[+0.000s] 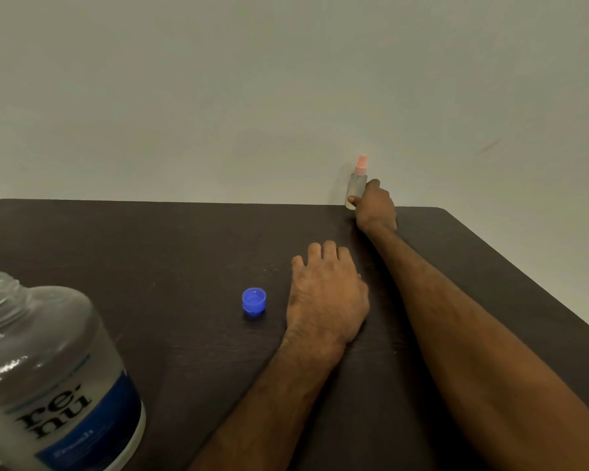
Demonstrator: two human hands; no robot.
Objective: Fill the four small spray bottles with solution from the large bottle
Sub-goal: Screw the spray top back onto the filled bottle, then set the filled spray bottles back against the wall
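A small clear spray bottle [356,181] with a pink spray top stands upright at the far edge of the dark table [170,253], against the wall. My right hand [376,207] reaches out to it and grips its lower body with thumb and fingers. My left hand [327,294] rests palm down on the table nearer to me, fingers loosely curled, holding nothing. The large clear bottle [48,375] with a blue label stands uncapped at the near left. Its blue cap [254,300] lies open side up just left of my left hand.
A plain pale wall [286,96] rises right behind the table's far edge. The table's right edge [524,283] runs diagonally toward the near right corner. Only one small spray bottle is in view.
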